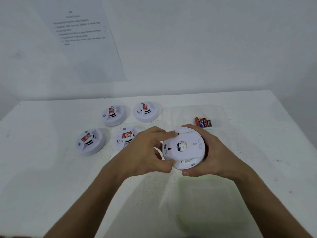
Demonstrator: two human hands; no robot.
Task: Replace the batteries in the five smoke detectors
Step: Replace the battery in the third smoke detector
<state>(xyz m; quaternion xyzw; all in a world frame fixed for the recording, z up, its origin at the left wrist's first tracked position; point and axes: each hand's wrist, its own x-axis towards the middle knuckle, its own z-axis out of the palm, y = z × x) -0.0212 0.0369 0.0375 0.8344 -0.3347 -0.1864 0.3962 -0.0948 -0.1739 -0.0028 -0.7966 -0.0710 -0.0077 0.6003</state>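
Four round white smoke detectors sit on the white table (51, 177), to the left. The front left detector (90, 141) and the front right detector (126, 137) are near the person. The back left detector (113, 115) and the back right detector (146, 112) are farther away. Each has a raised middle with a red sticker and black slits.

The left hand (147, 152) pinches the left edge of the held detector (184, 148), with curled fingers on top and the thumb below. This fifth one is up off the table, back side showing: flat, white, with a round hole in the middle and small slots. The right hand (211, 152) wraps around its right side, gripping it.

Behind it lie red and black batteries (203, 122) in a row. A see-through plastic box (211, 203) sits below the hands.
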